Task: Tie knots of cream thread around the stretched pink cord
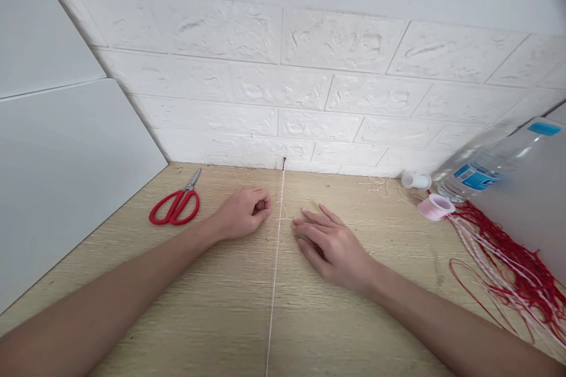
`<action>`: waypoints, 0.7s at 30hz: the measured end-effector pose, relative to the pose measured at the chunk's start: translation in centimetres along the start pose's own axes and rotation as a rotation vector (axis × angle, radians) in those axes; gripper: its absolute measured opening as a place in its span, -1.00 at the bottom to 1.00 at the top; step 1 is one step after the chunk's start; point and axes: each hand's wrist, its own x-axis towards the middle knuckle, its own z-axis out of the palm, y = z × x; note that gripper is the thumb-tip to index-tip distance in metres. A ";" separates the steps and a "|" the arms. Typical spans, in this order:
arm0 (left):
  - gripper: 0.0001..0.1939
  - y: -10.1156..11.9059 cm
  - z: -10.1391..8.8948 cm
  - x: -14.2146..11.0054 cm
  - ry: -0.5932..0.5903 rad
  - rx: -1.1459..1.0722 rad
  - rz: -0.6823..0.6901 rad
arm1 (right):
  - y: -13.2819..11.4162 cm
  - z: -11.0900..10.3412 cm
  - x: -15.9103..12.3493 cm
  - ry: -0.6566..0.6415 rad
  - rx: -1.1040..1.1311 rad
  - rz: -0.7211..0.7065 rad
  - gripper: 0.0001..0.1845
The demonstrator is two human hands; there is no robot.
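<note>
A pale pink cord (275,271) runs from a small dark anchor at the wall's foot down toward me, with a short braided or knotted stretch (282,185) near its top. To its left, my left hand (244,212) is closed, thumb and fingertips pinched together. A thin beige thread (285,210) curves across the cord and leads toward those fingertips; their grip on it is partly hidden. My right hand (336,244) lies right of the cord, palm down, fingers spread and holding nothing. Its fingertips are close to the thread but look apart from it.
Red-handled scissors (177,206) lie left of my left hand. On the right are a white spool (415,180), a pink thread spool (435,207), a water bottle (481,171) and red and pink cords (513,259). Loose beige thread (382,187) lies by the brick-patterned wall (345,94).
</note>
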 end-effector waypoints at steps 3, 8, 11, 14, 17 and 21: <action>-0.93 0.0 0.1 0.0 -0.004 0.016 0.002 | 0.2 0.2 0.0 0.030 -0.044 0.038 -0.74; -0.92 -0.1 0.2 0.1 0.014 0.012 0.000 | 0.3 0.2 0.0 0.062 -0.108 0.126 -0.76; -0.90 -0.2 0.3 0.1 0.014 0.009 -0.003 | 0.1 0.0 0.1 0.093 -0.159 0.199 -0.77; -0.88 -0.4 0.4 0.1 0.013 0.001 -0.012 | 0.0 -0.3 0.2 0.121 -0.211 0.257 -0.77; -0.84 -0.5 0.4 0.0 0.009 -0.027 -0.026 | -0.1 -0.6 0.3 0.144 -0.260 0.287 -0.75; -0.81 -0.5 0.4 0.0 0.008 -0.033 -0.029 | 0.1 -0.8 0.2 0.151 -0.329 0.325 -0.69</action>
